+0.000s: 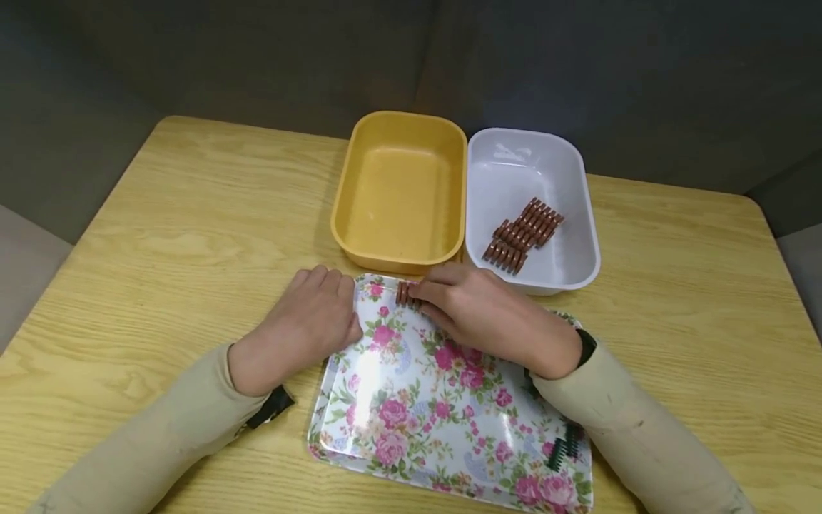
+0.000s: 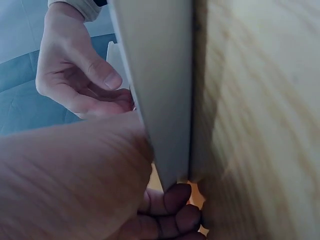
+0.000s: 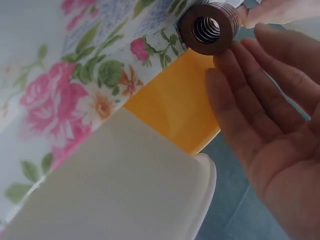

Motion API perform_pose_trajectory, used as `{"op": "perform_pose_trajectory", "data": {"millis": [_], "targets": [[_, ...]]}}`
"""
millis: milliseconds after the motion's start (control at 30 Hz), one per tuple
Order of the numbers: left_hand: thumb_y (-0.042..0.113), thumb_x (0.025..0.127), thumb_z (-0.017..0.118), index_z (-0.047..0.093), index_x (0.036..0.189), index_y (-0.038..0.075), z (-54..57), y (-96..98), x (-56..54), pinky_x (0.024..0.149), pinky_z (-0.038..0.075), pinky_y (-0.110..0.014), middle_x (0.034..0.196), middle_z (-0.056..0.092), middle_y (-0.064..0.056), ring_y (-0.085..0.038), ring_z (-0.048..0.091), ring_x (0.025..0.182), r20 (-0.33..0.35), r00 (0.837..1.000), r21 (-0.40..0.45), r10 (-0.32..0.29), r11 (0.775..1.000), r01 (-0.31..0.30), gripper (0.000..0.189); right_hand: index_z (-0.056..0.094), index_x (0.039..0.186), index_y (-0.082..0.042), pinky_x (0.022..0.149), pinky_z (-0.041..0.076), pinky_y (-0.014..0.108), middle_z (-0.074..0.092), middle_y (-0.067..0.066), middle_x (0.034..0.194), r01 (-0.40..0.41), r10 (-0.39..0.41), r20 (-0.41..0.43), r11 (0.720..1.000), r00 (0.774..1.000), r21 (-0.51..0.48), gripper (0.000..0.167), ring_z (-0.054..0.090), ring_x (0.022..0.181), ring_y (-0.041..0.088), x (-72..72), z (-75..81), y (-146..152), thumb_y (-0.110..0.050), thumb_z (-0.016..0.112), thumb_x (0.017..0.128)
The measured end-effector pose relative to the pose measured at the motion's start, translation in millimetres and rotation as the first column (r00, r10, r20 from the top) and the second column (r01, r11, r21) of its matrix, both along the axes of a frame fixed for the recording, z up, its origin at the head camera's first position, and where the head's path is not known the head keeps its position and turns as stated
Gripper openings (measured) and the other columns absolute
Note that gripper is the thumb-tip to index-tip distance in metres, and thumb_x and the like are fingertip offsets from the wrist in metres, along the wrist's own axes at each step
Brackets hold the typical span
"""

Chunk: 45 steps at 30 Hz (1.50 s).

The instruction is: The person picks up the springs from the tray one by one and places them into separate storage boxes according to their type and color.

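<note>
A flower-patterned tray (image 1: 411, 389) lies in front of the person. At its far left corner the left hand (image 1: 315, 314) grips the edge, and in the left wrist view the fingertips (image 2: 177, 199) curl under the rim. The right hand (image 1: 481, 307) is at the tray's far edge, its fingers on the right end of a brown coil spring (image 1: 407, 294). The right wrist view shows this spring (image 3: 207, 30) end-on at the fingertips of the right hand (image 3: 280, 145). Dark green coil springs (image 1: 560, 451) lie at the tray's near right, partly hidden by the right forearm.
Beyond the tray stand a yellow bin (image 1: 404, 193) and, touching its right side, a white bin (image 1: 504, 175). Several brown coil springs (image 1: 523, 232) lie in the white bin. The wooden table (image 1: 193, 214) extends to both sides, with a dark partition behind it.
</note>
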<state>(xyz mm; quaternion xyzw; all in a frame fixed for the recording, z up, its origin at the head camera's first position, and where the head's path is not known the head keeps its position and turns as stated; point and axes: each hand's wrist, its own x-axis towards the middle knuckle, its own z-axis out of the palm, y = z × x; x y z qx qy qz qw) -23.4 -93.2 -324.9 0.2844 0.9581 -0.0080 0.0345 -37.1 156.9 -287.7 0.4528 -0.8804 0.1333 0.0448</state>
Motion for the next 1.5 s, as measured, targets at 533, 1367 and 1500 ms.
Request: {"op": "perform_pose_trajectory", "data": {"millis": [533,1367,1500], "targets": [[0.021,0.090,0.054,0.042,0.082,0.007,-3.0,-1.1,2.9,0.075,0.036,-0.036,0.077,0.038,-0.005,-0.022,0.034,0.076,-0.093,0.995,0.039,-0.031,0.999,0.035,0.020,0.079,0.105,-0.012,0.069,0.059,0.028,0.073,0.003,0.095,0.069,-0.069,0.046,0.998,0.997,0.007,0.013,0.070,0.079,0.014,-0.5,-1.9,0.3,-0.010,0.072,0.094],[0.021,0.089,0.056,0.042,0.081,0.008,-6.6,-4.1,5.7,0.073,0.034,-0.034,0.075,0.036,-0.003,-0.021,0.032,0.074,-0.184,0.982,0.059,-0.051,0.996,0.063,0.020,0.080,0.105,-0.011,0.077,0.058,0.028,0.072,0.004,0.098,-0.001,0.001,-0.026,1.000,1.000,0.008,0.020,0.069,0.089,0.016,1.1,-8.7,-3.5,-0.007,0.080,0.086],[0.020,0.089,0.055,0.042,0.082,0.008,-6.2,-3.9,4.6,0.073,0.035,-0.034,0.075,0.037,-0.003,-0.021,0.033,0.075,-0.176,0.983,0.063,-0.055,0.996,0.067,0.020,0.080,0.106,-0.011,0.079,0.058,0.028,0.072,0.004,0.099,0.013,-0.013,-0.020,1.000,1.000,0.018,0.021,0.069,0.091,0.016,1.8,-7.1,-3.8,-0.009,0.081,0.085]]}}
